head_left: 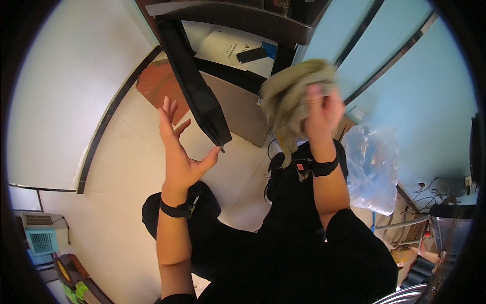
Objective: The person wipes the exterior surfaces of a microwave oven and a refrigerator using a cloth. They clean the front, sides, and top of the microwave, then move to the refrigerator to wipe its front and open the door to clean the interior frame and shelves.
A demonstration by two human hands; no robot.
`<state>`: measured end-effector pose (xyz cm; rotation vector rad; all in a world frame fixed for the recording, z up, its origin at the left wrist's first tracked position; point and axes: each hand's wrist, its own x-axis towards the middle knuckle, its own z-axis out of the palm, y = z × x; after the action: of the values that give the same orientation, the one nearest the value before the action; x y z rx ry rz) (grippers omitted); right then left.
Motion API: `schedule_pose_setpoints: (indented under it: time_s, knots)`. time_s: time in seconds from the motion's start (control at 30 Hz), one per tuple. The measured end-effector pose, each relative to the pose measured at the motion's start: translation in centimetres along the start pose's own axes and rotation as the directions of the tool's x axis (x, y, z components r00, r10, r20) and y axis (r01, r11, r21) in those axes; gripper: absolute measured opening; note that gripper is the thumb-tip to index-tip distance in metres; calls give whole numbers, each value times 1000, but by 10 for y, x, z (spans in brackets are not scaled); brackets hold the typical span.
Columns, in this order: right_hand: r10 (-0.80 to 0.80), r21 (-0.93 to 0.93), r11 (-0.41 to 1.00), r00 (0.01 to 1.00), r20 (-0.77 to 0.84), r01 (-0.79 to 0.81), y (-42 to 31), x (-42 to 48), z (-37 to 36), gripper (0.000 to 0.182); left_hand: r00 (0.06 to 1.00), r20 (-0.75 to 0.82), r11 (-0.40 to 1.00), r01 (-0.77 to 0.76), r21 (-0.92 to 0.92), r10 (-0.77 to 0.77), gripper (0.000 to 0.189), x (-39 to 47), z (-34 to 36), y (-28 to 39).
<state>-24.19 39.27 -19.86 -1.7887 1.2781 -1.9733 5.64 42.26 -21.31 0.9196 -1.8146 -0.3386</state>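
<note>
My right hand [324,114] grips a crumpled greenish-tan cloth [290,91], blurred by motion, that hangs down over my knee. My left hand [182,152] is raised with its fingers spread and nothing in them. Its thumb tip meets or nearly meets the near lower corner of a black door panel [201,87]; contact is unclear. That panel stands swung out from a dark cabinet-like unit [235,22]. Inside the unit's compartment lie a white printed sheet or booklet [218,47], a black phone-like object [252,55] and a small blue packet [269,49].
An inflated clear plastic bag [370,171] rests by the blue wall [425,102] on my right. Cables [436,193] and a metal-framed stand [402,223] are farther right. A reddish board [161,85] lies behind the panel. An air cooler [43,231] stands far left.
</note>
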Motion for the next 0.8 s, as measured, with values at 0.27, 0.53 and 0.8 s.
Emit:
schedule_pose_setpoints:
  time_s: [0.27,0.53,0.8]
  knots:
    - [-165,-356,894,939,302,271,22,37,-12,56,993,37,993,-113,24,112,114,-1,12,-6]
    - [-201,-423,887,980,8,185,46,47,38,64,987,131,993,-101,57,93,109,-2,7,-11]
    - [52,18,999,997,-51,-51,71,35,69,37,991,120,998,-64,26,60,110,0,8,-12]
